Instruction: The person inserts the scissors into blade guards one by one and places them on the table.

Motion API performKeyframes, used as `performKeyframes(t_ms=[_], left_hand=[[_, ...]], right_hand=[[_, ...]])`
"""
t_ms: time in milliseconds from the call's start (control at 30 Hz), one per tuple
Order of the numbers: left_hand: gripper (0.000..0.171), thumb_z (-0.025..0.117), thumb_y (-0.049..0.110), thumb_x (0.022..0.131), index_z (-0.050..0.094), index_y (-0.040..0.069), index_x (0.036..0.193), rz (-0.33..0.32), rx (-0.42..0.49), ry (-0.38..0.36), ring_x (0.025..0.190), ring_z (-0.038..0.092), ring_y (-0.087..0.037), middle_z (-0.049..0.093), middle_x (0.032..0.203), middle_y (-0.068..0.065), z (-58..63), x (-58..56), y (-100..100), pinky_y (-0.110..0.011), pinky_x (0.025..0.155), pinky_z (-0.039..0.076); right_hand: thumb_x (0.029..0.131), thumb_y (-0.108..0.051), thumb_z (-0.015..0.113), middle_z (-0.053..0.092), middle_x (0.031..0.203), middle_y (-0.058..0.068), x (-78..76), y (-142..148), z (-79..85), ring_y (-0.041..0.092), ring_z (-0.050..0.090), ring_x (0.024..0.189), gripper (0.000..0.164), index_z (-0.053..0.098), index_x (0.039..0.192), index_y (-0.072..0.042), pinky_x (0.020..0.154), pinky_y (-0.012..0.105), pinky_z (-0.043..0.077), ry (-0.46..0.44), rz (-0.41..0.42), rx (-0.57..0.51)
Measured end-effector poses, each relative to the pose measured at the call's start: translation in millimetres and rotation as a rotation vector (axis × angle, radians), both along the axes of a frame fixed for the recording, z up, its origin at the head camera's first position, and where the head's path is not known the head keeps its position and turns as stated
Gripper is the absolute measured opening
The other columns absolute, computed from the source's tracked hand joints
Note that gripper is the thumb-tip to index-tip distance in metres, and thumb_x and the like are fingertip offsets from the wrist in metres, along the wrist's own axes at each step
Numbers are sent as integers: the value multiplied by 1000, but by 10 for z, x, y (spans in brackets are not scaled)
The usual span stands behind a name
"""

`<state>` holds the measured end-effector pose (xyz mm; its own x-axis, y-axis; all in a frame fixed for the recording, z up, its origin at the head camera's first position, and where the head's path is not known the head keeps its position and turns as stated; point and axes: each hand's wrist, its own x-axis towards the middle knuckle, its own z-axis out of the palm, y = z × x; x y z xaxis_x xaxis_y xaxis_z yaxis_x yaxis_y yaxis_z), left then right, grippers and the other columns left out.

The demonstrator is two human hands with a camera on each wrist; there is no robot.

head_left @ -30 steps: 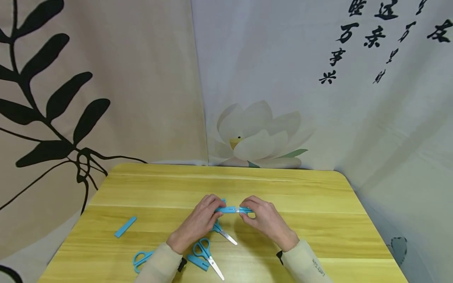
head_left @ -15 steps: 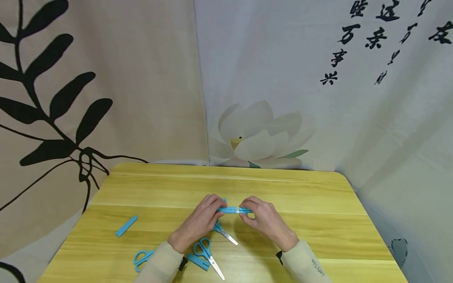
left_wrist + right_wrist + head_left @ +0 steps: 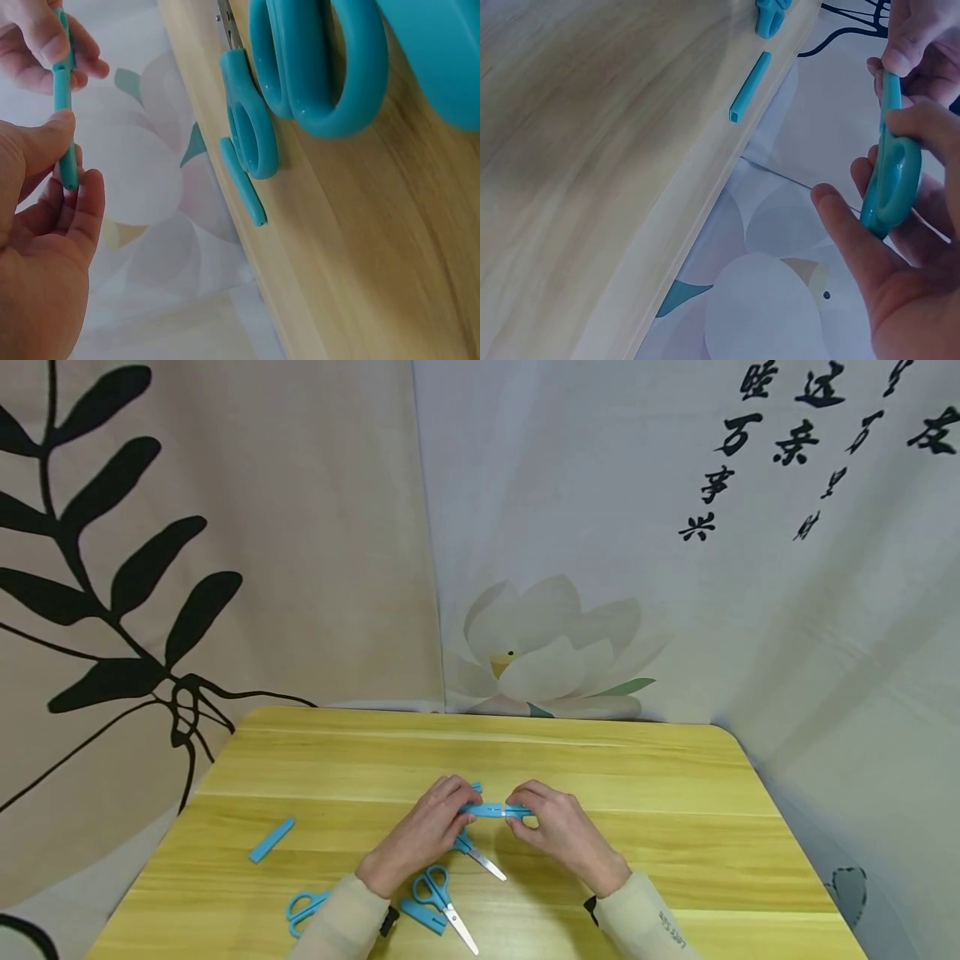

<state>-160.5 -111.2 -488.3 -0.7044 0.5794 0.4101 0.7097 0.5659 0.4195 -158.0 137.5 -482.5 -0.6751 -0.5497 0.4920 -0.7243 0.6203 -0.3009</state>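
While the left hand (image 3: 420, 833) pinches the cover (image 3: 487, 810), right hand (image 3: 567, 837) grips the scissors handles (image 3: 889, 180); I'd guess light, stiff, best held there.

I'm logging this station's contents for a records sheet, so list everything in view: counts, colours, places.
Table: 1, yellow wood-grain, lower half
Held scissors: 1, blue, above the table
Held cover: 1, blue, over most of the blades
Loose scissors: 3, blue handles, on the table, one partly hidden
Loose covers: 3, blue, on the table, one mostly hidden
Backdrop: 1, pale, behind the table, with plant print, flower print, black writing
Sleeves: 2, beige, lower middle
Left hand: 1, bare, pinching the cover
Right hand: 1, bare, pinching the scissors
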Motion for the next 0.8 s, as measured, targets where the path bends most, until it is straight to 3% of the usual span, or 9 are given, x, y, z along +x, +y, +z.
performKeyframes(t_ms=[267,600,800], left_hand=[[14,69,10,99,68,11,113,-17,6,-4,109,56,-17,60,115,1,-5,19,38,-36,96,53],[15,73,12,98,69,12,113,23,-8,-54,113,57,-18,61,116,1,-20,34,54,-37,100,53],[15,77,12,95,71,12,109,68,-24,-75,107,57,-17,61,110,3,-56,29,98,-35,94,54]], right_hand=[[85,-11,87,71,105,3,19,-10,-9,15,72,85,19,74,98,-7,71,24,60,-20,-12,7],[85,-12,87,70,106,-1,24,-16,-31,13,71,87,19,74,100,-10,72,25,60,-24,-26,24],[87,-18,87,70,116,3,21,-6,-62,21,69,105,21,76,104,-11,84,35,60,-64,-74,86]])
